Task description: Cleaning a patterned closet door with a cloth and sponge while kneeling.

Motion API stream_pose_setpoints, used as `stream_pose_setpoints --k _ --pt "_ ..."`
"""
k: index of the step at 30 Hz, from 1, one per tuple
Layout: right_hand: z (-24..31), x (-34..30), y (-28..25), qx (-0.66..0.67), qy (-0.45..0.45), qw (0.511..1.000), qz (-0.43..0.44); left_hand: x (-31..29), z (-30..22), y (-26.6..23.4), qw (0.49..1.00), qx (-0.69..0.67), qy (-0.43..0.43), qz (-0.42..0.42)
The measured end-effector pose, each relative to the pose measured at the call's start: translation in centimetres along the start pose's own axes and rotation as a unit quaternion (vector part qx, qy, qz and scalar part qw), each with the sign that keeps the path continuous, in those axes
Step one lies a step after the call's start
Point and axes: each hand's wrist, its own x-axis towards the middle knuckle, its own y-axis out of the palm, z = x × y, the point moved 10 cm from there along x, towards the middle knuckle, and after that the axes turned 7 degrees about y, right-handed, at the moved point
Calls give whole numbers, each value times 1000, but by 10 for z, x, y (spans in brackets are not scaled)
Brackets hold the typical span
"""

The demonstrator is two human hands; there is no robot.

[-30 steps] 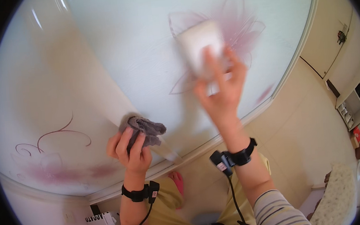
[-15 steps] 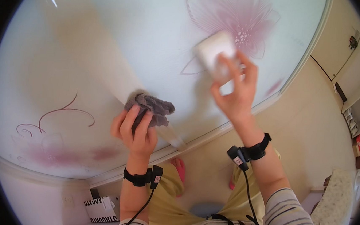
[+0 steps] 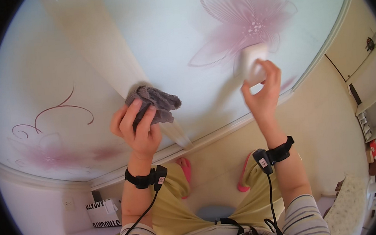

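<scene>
My left hand (image 3: 137,132) grips a crumpled dark grey cloth (image 3: 160,101), fingers curled over it near the pale upright frame strip (image 3: 103,49) of a frosted glass sliding door. To the right, my right hand (image 3: 266,91) pinches a white sponge-like block (image 3: 250,56) between thumb and fingers. The block lies against the right glass panel (image 3: 168,39), at the lower edge of a large pink flower print (image 3: 251,24). Motion blurs the block a little, so its exact kind is unclear.
Below the glass runs the door's bottom rail (image 3: 224,134). A box (image 3: 103,214) sits on a white cabinet at lower left. Open shelves (image 3: 371,123) stand at far right, above a speckled countertop (image 3: 347,206). Black cables hang from both wrist straps.
My right hand has moved the white block right and down across the glass, from the flower's left side to beneath its centre. My left hand with the cloth has shifted only slightly.
</scene>
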Motion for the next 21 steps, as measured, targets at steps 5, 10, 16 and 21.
stream_pose_setpoints --k 5,10,16,21 --pt "3 -19 12 104 30 991 74 -4 1 1 1000 -1 -8 1" --pt "37 -46 32 29 -72 981 177 -7 3 -2 1000 8 -13 12" --pt "-47 -29 16 58 127 989 57 -2 0 2 1000 14 3 10" --pt "22 -108 69 54 34 954 293 -8 6 2 1000 4 -12 -6"
